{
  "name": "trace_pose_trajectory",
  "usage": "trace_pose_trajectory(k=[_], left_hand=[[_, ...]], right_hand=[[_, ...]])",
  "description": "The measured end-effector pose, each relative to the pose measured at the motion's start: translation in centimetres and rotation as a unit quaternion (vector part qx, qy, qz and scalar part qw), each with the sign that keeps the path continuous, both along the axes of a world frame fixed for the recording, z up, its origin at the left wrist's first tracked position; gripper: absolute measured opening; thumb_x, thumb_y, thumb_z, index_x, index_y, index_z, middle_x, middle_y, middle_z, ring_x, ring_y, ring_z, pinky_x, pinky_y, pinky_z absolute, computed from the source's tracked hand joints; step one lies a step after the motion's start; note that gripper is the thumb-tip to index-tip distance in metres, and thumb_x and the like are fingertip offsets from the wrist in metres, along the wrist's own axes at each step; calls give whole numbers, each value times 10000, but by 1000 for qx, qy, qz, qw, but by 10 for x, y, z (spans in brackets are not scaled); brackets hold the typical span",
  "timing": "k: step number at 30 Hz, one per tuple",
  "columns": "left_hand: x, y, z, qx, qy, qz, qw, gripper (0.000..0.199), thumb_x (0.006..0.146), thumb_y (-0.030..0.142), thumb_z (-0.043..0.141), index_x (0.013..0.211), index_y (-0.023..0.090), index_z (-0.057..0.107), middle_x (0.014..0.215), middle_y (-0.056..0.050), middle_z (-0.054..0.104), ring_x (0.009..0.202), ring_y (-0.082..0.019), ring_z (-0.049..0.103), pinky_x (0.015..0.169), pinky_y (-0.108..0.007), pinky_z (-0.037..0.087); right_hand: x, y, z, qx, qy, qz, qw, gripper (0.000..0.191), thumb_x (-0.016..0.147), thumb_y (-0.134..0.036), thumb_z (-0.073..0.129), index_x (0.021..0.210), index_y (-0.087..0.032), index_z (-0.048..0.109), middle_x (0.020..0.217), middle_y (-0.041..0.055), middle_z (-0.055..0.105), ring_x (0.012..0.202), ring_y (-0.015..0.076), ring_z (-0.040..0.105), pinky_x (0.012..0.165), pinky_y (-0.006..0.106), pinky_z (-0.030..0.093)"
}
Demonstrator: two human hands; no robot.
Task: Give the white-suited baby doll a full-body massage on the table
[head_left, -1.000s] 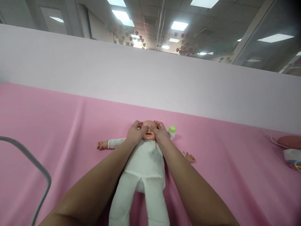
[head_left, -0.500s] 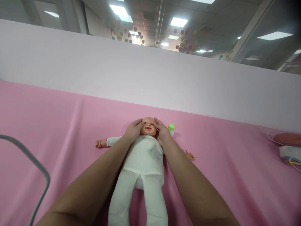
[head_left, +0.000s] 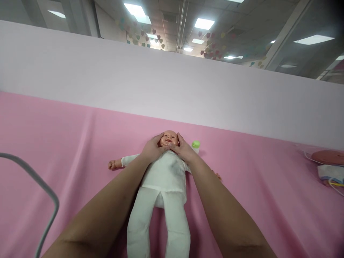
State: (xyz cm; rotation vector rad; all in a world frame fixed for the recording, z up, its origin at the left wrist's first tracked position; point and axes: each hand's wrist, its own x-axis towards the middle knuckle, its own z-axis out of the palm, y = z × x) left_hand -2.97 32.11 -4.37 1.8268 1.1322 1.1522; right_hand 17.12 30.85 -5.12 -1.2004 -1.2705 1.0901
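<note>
A baby doll (head_left: 163,175) with a white cloth body lies on its back on the pink sheet (head_left: 113,132), arms spread to the sides. My left hand (head_left: 155,147) is wrapped round one side of the doll's head (head_left: 170,137), its thumb at the chin. Round the other side of the head is my right hand (head_left: 184,147), its thumb also below the mouth. The two thumbs meet or nearly meet there. Just right of my right hand stands a small bottle with a green cap (head_left: 196,144).
A grey cable or tube (head_left: 49,191) curves in at the left. On the right edge lie a reddish-brown round object (head_left: 326,157) and a white and blue item (head_left: 330,172), partly under clear plastic. A white wall panel (head_left: 161,82) stands behind the sheet.
Both thumbs have moved down from the doll's cheeks to its chin. The head and body of the doll sit slightly farther up in the view.
</note>
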Motion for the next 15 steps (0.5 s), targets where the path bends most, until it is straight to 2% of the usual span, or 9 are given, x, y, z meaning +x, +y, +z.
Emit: trace_pose_trajectory(k=[2, 5, 9, 12, 15], left_hand=[[-2, 0, 1, 2, 12, -17, 1000, 779, 821, 503, 777, 1517, 243, 541, 1486, -80, 624, 1360, -321, 581, 1142, -382, 443], [-6, 3, -1, 3, 23, -40, 999, 753, 853, 474, 744, 1540, 264, 519, 1504, -62, 610, 1387, -306, 561, 1164, -365, 416], [-10, 9, -7, -7, 25, -42, 999, 825, 857, 500, 741, 1587, 246, 451, 1532, -78, 581, 1416, -313, 534, 1171, -386, 411], [-12, 11, -11, -16, 6, -58, 998, 856, 846, 530, 755, 1590, 240, 447, 1524, -86, 588, 1404, -316, 547, 1162, -390, 424], [-11, 11, -12, -43, -18, -63, 997, 930, 809, 532, 793, 1603, 220, 422, 1450, -102, 652, 1349, -318, 598, 1141, -400, 449]], right_hand=[[2, -2, 2, -7, -40, 10, 999, 1234, 616, -427, 968, 1639, -286, 293, 1540, 106, 561, 1382, 321, 567, 1185, 499, 406], [0, -3, 1, 11, -59, -21, 998, 1318, 537, -421, 1002, 1638, -271, 294, 1535, 128, 559, 1387, 345, 552, 1187, 511, 394], [-3, 1, -5, 43, -108, -78, 990, 1197, 527, -494, 992, 1556, -260, 429, 1492, 141, 582, 1332, 350, 582, 1153, 518, 422], [-2, 4, -8, 61, -118, -75, 988, 1099, 545, -531, 978, 1494, -259, 498, 1432, 133, 624, 1276, 346, 618, 1123, 530, 452], [0, 4, -8, 68, -116, -60, 989, 1112, 556, -536, 975, 1516, -271, 481, 1468, 122, 604, 1313, 345, 597, 1147, 536, 434]])
